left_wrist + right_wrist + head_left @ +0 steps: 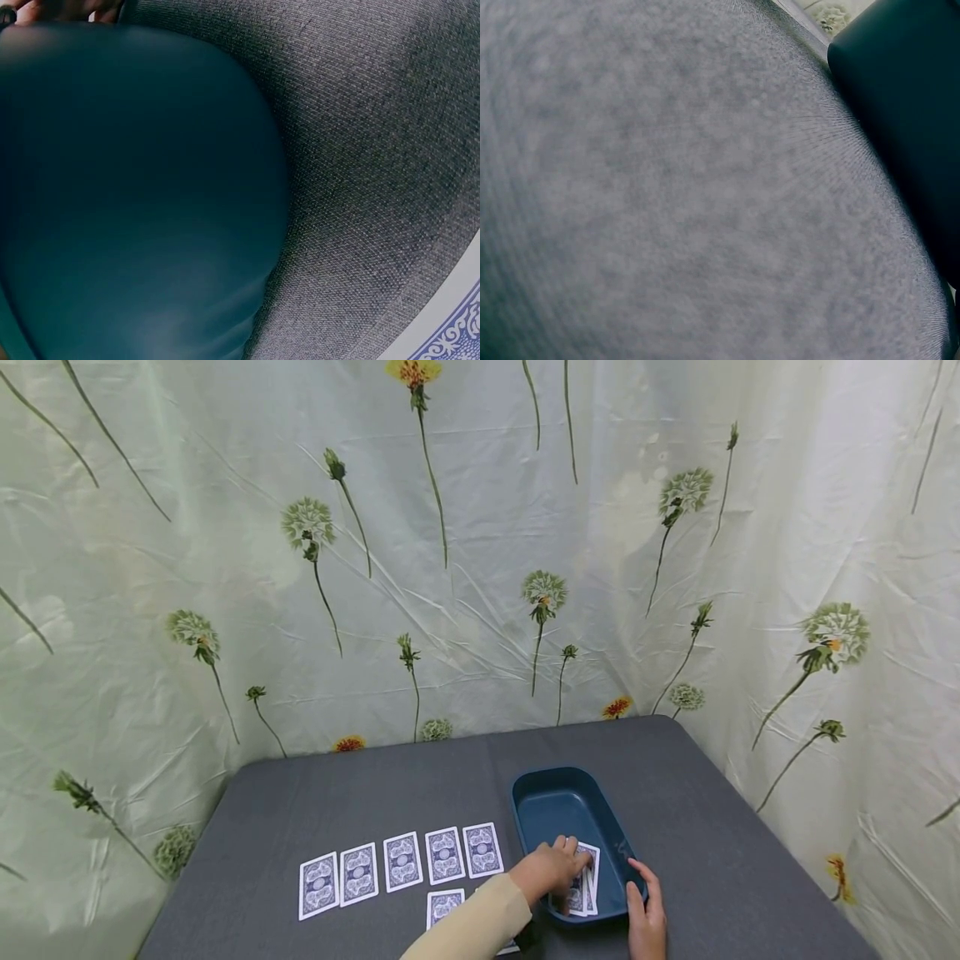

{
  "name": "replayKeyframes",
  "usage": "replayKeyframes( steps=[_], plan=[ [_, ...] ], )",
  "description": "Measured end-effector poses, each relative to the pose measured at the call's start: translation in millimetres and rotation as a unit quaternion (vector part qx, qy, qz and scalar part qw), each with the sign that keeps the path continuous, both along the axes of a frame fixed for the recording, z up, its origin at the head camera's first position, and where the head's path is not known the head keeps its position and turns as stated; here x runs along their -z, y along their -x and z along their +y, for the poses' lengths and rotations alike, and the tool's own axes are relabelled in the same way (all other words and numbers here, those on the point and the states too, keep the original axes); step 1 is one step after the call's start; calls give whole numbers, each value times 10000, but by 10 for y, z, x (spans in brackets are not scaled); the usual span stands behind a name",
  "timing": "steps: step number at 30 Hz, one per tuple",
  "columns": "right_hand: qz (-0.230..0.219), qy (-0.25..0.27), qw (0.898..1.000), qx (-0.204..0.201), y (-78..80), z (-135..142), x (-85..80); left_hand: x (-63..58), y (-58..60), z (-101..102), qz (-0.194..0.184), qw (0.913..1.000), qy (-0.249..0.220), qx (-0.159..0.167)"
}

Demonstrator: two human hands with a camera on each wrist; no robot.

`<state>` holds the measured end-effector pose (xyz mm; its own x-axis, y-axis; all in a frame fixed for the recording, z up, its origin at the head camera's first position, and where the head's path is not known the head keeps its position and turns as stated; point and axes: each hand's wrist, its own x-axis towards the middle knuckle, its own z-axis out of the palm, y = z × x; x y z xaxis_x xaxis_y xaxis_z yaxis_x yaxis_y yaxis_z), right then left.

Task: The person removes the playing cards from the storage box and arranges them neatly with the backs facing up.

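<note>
My left hand (557,867) reaches down into a dark blue tray (525,810), its bent fingers over playing cards (592,889) that lie overlapped, patterned backs up, at the tray's near end. It grips a card there, partly covered by the hand. At the tray's near right corner my right hand (649,917) holds the rim, thumb at the inner side and fingers outside. The left wrist view is mostly the tray's smooth wall (150,165), with some fingers (67,10) at the upper left. In the right wrist view, the tray (907,97) fills the upper right.
A row of several face-down cards (402,862) lies left of the tray on the grey tabletop (337,802). Nearer me, another card (444,903) is partly behind the left sleeve (480,922). A flower-print curtain (480,610) hangs behind the table and along its sides.
</note>
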<state>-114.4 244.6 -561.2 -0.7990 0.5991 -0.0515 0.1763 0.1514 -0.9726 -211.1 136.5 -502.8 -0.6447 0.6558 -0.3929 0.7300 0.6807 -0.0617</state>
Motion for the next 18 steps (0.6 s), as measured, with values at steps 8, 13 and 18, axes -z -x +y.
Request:
replayKeyframes(
  steps=[8, 13, 18],
  plan=[
    [117, -49, 9999, 76, 7, -11, 23, 18, 10, 27, 71, 9999, 101, -62],
    [183, -124, 9997, 129, 11, -15, 40, 12, -17, 1, 309, 9995, 40, 59],
    [223, -117, 9996, 109, 1, -8, 28, 3, -105, -94, 873, 9944, -287, 526]
  ],
)
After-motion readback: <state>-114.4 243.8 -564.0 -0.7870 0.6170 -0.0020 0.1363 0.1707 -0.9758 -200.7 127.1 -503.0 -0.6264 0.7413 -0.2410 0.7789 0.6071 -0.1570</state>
